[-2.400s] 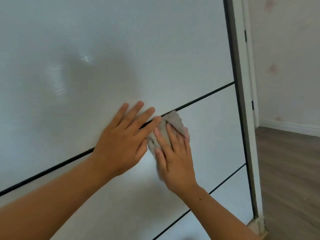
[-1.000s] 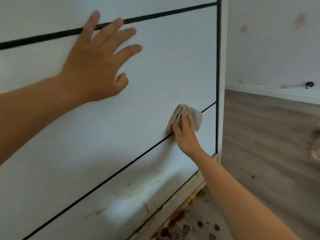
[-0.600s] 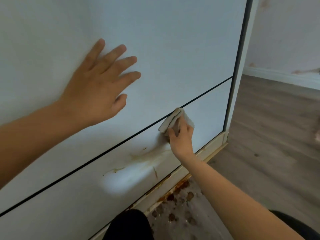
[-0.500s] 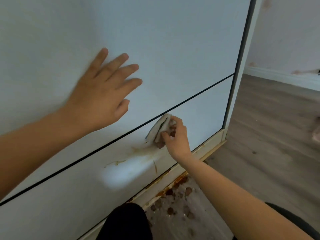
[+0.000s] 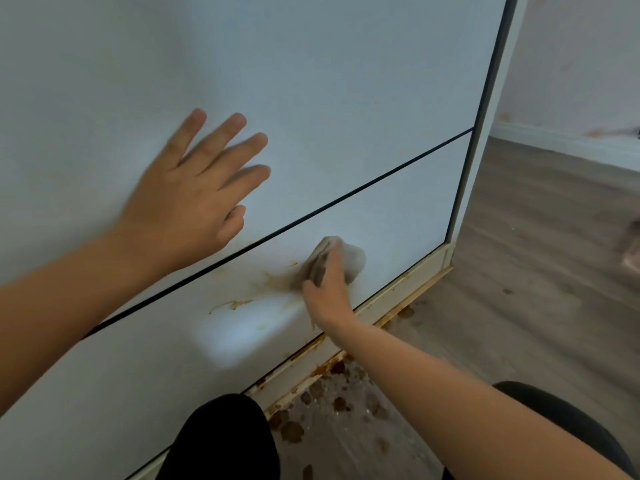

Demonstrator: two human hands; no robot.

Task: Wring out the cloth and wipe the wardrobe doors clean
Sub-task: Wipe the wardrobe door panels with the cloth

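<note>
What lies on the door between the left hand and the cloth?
Head view: a black groove runs between left hand and cloth; the rest is white door.

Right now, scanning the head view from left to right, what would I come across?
Left hand flat on the wardrobe door → cloth held by the right hand → the door's dark side edge → wooden floor.
</note>
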